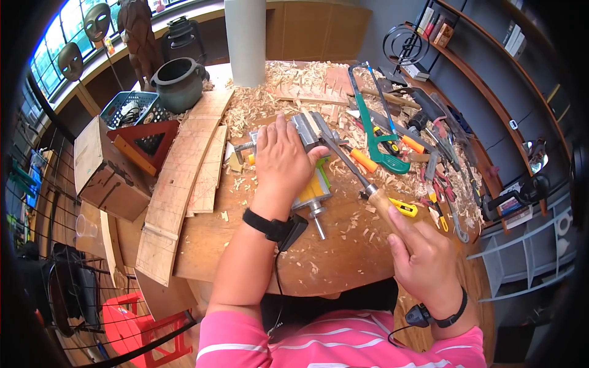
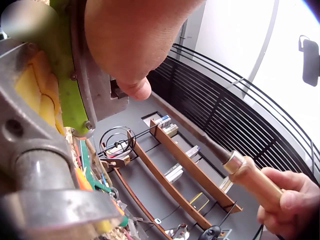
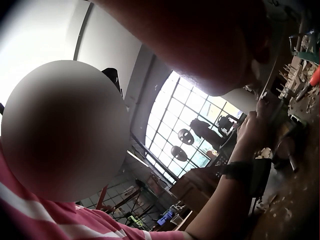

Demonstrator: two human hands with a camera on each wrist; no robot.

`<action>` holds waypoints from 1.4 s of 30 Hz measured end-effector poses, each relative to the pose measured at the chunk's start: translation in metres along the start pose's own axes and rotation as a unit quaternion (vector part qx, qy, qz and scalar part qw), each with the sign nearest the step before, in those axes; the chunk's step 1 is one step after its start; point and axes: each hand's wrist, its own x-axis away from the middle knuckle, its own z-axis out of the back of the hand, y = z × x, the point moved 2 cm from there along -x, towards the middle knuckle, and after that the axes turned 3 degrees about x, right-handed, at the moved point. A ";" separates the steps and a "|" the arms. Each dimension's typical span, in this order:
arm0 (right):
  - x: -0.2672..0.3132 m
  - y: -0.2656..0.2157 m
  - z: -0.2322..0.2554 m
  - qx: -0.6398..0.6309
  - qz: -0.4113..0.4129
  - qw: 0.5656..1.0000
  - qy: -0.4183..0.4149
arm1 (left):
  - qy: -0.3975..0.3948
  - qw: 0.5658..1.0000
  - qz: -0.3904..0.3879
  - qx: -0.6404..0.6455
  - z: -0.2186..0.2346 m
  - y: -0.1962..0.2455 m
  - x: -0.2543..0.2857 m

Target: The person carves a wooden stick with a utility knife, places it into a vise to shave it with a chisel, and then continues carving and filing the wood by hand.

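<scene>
My left hand [image 1: 283, 153] lies flat over a small bench vise [image 1: 311, 189] with grey jaws and a green and yellow body. Its fingers point away from me, and the thumb reaches right toward the file. A pale wood strip [image 1: 311, 122] stands out of the vise beside the fingers. My right hand [image 1: 426, 260] grips the wooden handle [image 1: 383, 205] of a long steel file [image 1: 350, 164], thumb along the handle. The file's far end overlaps the strip at the vise. In the left wrist view, the handle's metal ferrule [image 2: 233, 162] shows clearly.
Wood shavings cover the table's back. A green hacksaw [image 1: 368, 126], a yellow utility knife [image 1: 403, 207] and several pliers lie right. Long boards [image 1: 184, 184], a cardboard box [image 1: 110, 168] and a dark pot [image 1: 178, 86] are left. A white column [image 1: 245, 43] rises behind.
</scene>
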 end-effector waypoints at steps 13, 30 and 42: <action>-0.047 0.009 -0.016 -0.002 0.050 0.998 -0.030 | 0.056 0.998 -0.002 0.039 0.001 0.001 -0.005; -0.054 0.015 0.003 -0.071 0.020 0.996 -0.053 | 0.052 0.998 0.037 0.027 0.002 0.006 -0.009; -0.061 0.018 -0.013 -0.050 0.053 0.997 -0.039 | 0.071 0.997 0.026 0.034 0.001 0.006 -0.008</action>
